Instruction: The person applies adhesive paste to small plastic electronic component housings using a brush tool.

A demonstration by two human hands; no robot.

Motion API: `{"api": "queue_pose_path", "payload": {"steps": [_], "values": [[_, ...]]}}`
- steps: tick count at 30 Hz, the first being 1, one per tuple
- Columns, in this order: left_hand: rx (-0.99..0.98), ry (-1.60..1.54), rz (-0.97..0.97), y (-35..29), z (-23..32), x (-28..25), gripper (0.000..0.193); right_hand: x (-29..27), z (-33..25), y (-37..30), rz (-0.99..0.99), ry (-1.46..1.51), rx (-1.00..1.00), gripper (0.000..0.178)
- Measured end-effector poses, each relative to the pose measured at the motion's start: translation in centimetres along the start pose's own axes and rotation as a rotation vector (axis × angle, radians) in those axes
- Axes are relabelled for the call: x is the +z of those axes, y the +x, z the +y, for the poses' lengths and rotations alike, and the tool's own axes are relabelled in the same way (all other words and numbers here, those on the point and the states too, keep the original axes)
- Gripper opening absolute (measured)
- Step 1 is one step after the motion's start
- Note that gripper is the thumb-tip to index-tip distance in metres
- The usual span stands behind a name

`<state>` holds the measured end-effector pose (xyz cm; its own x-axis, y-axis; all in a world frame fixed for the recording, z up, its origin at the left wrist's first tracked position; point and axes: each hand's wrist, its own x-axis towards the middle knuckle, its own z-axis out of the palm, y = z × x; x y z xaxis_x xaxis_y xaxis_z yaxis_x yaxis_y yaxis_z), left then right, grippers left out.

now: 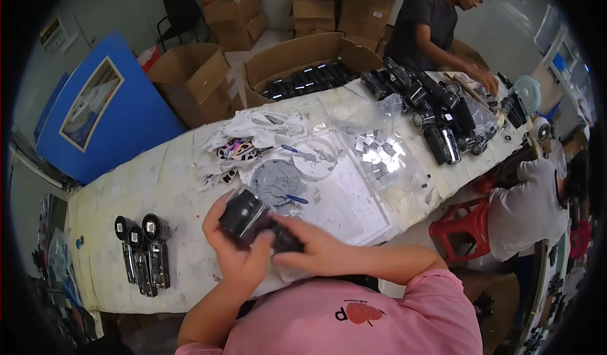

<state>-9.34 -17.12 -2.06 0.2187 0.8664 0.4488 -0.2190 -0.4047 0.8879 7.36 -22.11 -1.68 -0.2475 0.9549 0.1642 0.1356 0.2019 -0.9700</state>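
Observation:
A glossy black device (243, 214) with a thick cylindrical head and a handle is held above the table's near edge; its exact kind does not show. My left hand (231, 247) wraps round the head. Around the handle my right hand (316, 244) is closed, near the left thumb. Just beyond lies a round dish of grey paste (276, 181), with a blue-handled tool (297, 199) at its rim. A second round, pale dish (319, 159) holds grey smears and another blue-handled tool (291, 148). Both dishes rest on a white sheet (344, 206).
Three similar black devices (148, 260) lie at the left. White cloths (265, 127) and a clear bag of small pale squares (382, 152) are farther back. Black devices are piled (436, 108) at the right, where a co-worker (430, 23) reaches in. A red stool (458, 228) stands beside the table.

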Motion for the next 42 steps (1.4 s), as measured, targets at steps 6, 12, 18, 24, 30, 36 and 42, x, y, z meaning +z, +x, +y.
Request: {"api": "queue_pose_path", "payload": {"steps": [6,12,18,24,30,36,42], "values": [[-0.183,0.098,-0.083,0.4,3.5,-4.8,0.087,-7.5,2.2,2.1,0.393,-0.694,-0.225,0.035],[-0.114,1.214,-0.608,-0.6,4.5,-6.9,0.073,-19.8,8.6,0.6,0.463,-1.258,0.441,0.019],[0.075,1.155,-0.397,-4.1,0.9,-8.3,0.058,-20.5,8.8,0.9,0.423,-1.149,0.458,0.016],[0.02,1.07,-0.179,-5.5,0.4,-8.2,0.045,-19.5,9.2,1.5,0.557,-1.102,0.337,0.024],[0.065,0.85,-0.077,-5.0,0.0,-8.6,0.033,-20.3,9.5,2.1,0.366,-1.231,0.385,0.017],[0.044,0.748,-0.022,-4.9,0.1,-8.7,0.032,-17.6,6.4,2.7,0.563,-1.417,0.311,0.014],[-0.009,0.707,-0.052,-4.8,0.1,-9.1,0.032,-6.5,1.0,3.3,0.275,-0.459,0.01,0.015]]}}
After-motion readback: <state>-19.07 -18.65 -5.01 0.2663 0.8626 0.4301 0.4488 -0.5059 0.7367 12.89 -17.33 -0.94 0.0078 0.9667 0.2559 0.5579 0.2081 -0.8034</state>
